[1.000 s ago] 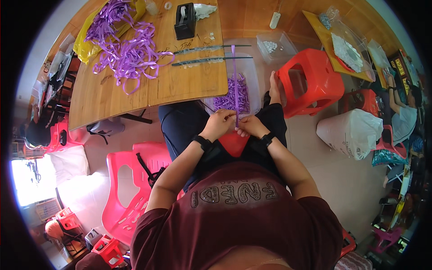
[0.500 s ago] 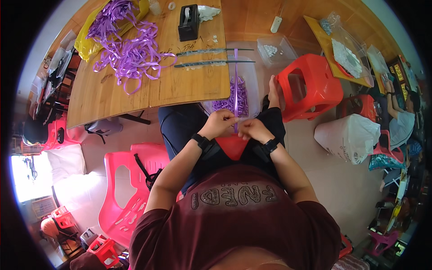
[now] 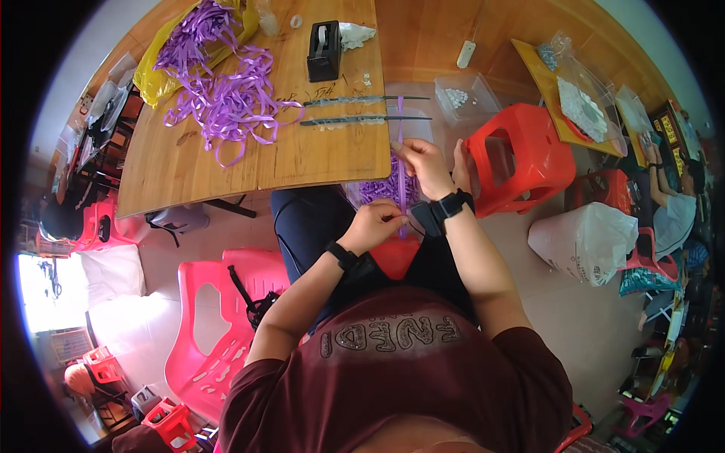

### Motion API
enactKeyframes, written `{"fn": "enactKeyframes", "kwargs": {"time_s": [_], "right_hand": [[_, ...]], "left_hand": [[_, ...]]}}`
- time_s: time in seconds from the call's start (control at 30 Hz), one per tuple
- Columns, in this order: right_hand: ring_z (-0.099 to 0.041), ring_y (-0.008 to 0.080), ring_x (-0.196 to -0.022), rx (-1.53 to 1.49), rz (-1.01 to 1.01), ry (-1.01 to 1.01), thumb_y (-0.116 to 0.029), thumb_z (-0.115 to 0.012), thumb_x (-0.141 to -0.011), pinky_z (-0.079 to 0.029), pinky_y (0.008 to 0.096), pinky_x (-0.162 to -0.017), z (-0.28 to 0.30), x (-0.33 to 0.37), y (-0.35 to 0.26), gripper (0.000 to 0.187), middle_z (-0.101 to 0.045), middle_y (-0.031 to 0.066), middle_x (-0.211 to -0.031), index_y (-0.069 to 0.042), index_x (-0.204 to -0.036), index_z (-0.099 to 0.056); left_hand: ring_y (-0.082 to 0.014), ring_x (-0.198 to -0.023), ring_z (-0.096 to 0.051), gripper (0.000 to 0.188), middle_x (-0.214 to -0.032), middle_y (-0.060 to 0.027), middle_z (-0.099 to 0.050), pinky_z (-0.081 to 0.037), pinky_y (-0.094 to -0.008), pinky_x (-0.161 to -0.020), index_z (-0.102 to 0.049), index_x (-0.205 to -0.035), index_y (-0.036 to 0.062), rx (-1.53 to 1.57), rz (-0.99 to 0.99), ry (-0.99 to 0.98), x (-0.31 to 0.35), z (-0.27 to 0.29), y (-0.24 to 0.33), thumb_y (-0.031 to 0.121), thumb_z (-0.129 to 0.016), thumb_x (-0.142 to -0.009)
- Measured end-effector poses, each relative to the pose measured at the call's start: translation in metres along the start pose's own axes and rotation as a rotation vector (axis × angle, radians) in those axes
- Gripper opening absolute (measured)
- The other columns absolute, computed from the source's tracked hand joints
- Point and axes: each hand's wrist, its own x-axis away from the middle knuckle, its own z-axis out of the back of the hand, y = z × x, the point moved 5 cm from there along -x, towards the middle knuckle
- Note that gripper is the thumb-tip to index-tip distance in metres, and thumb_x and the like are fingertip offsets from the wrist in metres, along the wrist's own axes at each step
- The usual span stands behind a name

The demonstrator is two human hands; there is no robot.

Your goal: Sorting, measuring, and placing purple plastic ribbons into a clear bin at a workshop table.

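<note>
Head view: right hand (image 3: 427,166) has lifted away from the lap compared with a second ago, now raised toward the table edge, pinching the upper end of a purple ribbon strip (image 3: 401,185). Left hand (image 3: 375,224) stays low over the lap, fingers closed on the strip's lower end. Strip now stretched taut and near vertical between both hands, where before the hands were close together; looks like a length being pulled out straight. Clear bag of purple pieces (image 3: 377,189) sits on the lap just behind the strip. Wooden table (image 3: 226,162) carries loose purple ribbon pile (image 3: 219,90), black tape dispenser (image 3: 323,51). Red stool (image 3: 521,155) beside right arm
</note>
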Motion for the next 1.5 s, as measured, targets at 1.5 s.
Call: {"fn": "enactKeyframes", "kwargs": {"time_s": [1.5], "right_hand": [[-0.05,0.004,-0.052,-0.064,-0.045,-0.028,-0.02,-0.07,-0.094,-0.036,0.0175,-0.047,-0.005,0.024,0.007,0.02,-0.069,0.0061,-0.077,-0.005,-0.104,-0.061]], "left_hand": [[-0.0161,-0.067,-0.057,0.016,-0.073,-0.0071,-0.06,-0.047,-0.0299,-0.062,-0.068,-0.082,-0.0037,0.16,0.116,-0.251,0.029,-0.009,0.001,0.011,-0.074,-0.085]]}}
